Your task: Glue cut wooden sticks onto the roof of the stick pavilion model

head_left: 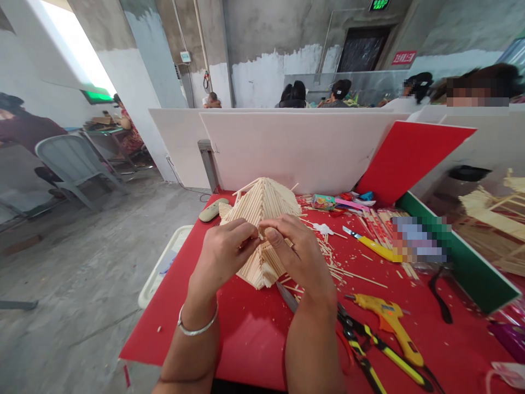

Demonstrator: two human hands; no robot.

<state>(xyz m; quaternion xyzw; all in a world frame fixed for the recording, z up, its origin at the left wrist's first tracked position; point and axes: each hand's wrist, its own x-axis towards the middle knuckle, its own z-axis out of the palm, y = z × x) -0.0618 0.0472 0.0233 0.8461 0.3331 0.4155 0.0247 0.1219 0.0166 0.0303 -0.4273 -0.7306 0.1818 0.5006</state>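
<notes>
A model built of thin wooden sticks [270, 202] stands on the red tabletop, its sloping stick roofs meeting along a ridge. Over its middle, my left hand [229, 249] is closed in a pinch, and a silver bangle circles that wrist. My right hand [297, 249] is also closed, thumb against fingers, with its fingertips almost meeting the left ones. Whatever lies between the fingertips is too small and hidden to name. Both hands cover part of the roof. By my right forearm lie cutting pliers [365, 350] with yellow-black handles and a yellow glue gun [389, 320].
Loose sticks and offcuts [328, 257] litter the red table [241, 339] on the right. A yellow utility knife [375, 246] lies there too. White boards [295, 150] stand behind, and a green board [455, 257] borders the right side. Other people sit beyond.
</notes>
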